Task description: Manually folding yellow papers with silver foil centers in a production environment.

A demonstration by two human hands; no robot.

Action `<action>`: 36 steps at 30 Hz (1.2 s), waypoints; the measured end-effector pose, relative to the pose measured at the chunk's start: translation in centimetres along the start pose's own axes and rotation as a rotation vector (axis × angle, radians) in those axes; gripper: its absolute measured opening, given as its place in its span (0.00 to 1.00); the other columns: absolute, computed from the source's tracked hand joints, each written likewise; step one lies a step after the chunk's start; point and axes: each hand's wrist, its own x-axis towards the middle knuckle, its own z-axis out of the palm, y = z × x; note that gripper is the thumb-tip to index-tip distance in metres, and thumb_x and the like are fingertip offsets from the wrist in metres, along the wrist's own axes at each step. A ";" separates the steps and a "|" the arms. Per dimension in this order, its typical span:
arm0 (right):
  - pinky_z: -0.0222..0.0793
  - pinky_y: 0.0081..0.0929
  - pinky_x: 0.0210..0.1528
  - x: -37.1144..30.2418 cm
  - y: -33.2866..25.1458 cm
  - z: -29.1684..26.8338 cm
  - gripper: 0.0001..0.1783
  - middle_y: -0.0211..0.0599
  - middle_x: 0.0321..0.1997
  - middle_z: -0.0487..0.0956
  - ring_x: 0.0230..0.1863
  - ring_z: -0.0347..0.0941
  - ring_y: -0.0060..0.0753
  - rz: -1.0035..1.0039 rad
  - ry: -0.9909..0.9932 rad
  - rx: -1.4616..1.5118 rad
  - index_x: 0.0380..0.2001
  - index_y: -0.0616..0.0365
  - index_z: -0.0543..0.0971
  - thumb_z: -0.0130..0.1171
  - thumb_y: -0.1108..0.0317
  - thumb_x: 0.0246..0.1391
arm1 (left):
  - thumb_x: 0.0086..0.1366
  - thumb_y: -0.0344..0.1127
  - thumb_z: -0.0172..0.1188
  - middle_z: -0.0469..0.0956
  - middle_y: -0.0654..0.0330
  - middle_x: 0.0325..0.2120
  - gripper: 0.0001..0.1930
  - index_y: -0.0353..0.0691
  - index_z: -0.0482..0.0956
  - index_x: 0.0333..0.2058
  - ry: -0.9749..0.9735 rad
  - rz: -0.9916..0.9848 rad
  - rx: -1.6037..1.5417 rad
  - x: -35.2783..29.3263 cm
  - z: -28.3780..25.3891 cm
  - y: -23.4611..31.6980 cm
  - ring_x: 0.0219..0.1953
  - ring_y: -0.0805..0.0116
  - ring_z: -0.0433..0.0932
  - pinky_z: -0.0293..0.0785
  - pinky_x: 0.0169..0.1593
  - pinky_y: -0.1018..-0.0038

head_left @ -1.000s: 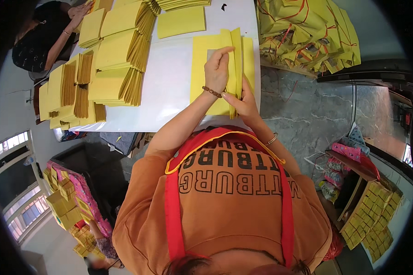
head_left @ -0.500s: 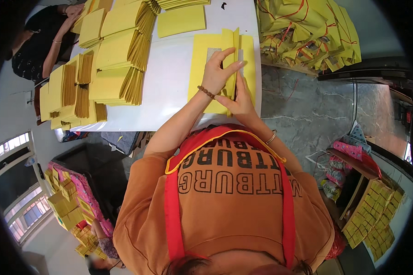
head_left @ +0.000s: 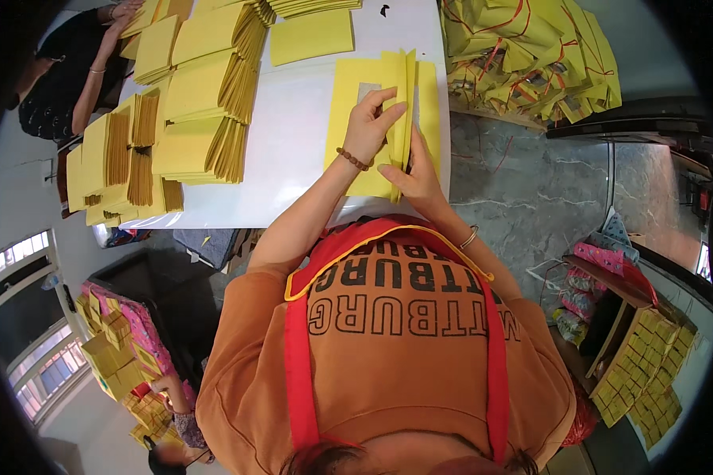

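Upright folded yellow paper sheets (head_left: 405,75) stand on edge near the table's right side, above more yellow paper (head_left: 348,91) lying flat with a grey patch showing on it. My right hand (head_left: 417,180) holds the folded sheets near their lower end, thumb on the left side and fingers on the right. My left hand (head_left: 369,131), with a brown bead bracelet on its wrist, is at their left face. Its fingers are curled and its thumb meets the paper edge; the fingertips' exact grip is partly hidden.
Stacks of folded yellow paper (head_left: 202,87) fill the white table's (head_left: 289,119) left side. A single yellow folded piece (head_left: 312,37) lies beyond my hands. Yellow bundles with red ties (head_left: 531,55) are heaped at right. Another person's hand (head_left: 121,17) touches stacks at far left.
My left hand has drawn slightly left and down, its thumb and index finger pulling back across the sheets. The upright sheets look a little more spread. My right hand stays almost in place.
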 end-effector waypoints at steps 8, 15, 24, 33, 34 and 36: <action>0.56 0.30 0.57 0.2 0.4 0.1 0.51 0.53 0.56 0.61 0.57 0.60 0.42 -0.011 0.023 0.007 0.61 0.70 0.49 0.65 0.56 0.41 | 0.58 0.26 0.54 0.63 0.70 0.21 0.09 0.36 0.71 0.40 0.118 0.101 0.001 -0.1 0.5 -0.8 0.22 0.81 0.60 0.58 0.26 0.82; 0.49 0.27 0.63 0.0 0.7 -0.1 0.51 0.46 0.64 0.53 0.64 0.51 0.34 0.009 -0.015 0.006 0.64 0.67 0.41 0.62 0.63 0.45 | 0.58 0.30 0.56 0.70 0.64 0.28 0.14 0.37 0.76 0.44 0.059 0.064 0.140 -0.2 0.7 0.5 0.27 0.80 0.64 0.62 0.30 0.82; 0.46 0.28 0.64 0.1 0.8 -0.3 0.54 0.51 0.66 0.49 0.67 0.46 0.37 -0.019 -0.020 -0.073 0.63 0.70 0.38 0.62 0.63 0.45 | 0.51 0.39 0.66 0.68 0.65 0.24 0.21 0.36 0.77 0.43 0.036 0.133 0.176 -0.1 0.6 0.0 0.22 0.79 0.62 0.60 0.25 0.81; 0.47 0.27 0.64 0.1 0.2 -0.4 0.53 0.48 0.65 0.50 0.65 0.48 0.35 0.014 -0.032 -0.034 0.63 0.70 0.38 0.63 0.64 0.45 | 0.55 0.35 0.63 0.66 0.67 0.24 0.17 0.37 0.77 0.44 0.012 0.119 0.134 -0.2 0.1 0.0 0.23 0.79 0.61 0.59 0.26 0.81; 0.47 0.27 0.64 0.1 0.3 -0.3 0.53 0.48 0.65 0.50 0.65 0.48 0.35 0.014 -0.034 -0.034 0.63 0.70 0.38 0.63 0.64 0.45 | 0.56 0.35 0.62 0.66 0.67 0.24 0.16 0.36 0.77 0.43 0.014 0.100 0.113 -0.3 0.1 -0.1 0.23 0.80 0.61 0.59 0.26 0.81; 0.47 0.26 0.63 0.1 0.5 -0.3 0.53 0.47 0.64 0.52 0.65 0.50 0.34 -0.023 -0.017 -0.016 0.63 0.70 0.39 0.63 0.65 0.45 | 0.56 0.34 0.61 0.66 0.67 0.23 0.14 0.36 0.77 0.41 0.032 0.069 0.122 -0.3 0.1 0.0 0.23 0.80 0.61 0.59 0.26 0.82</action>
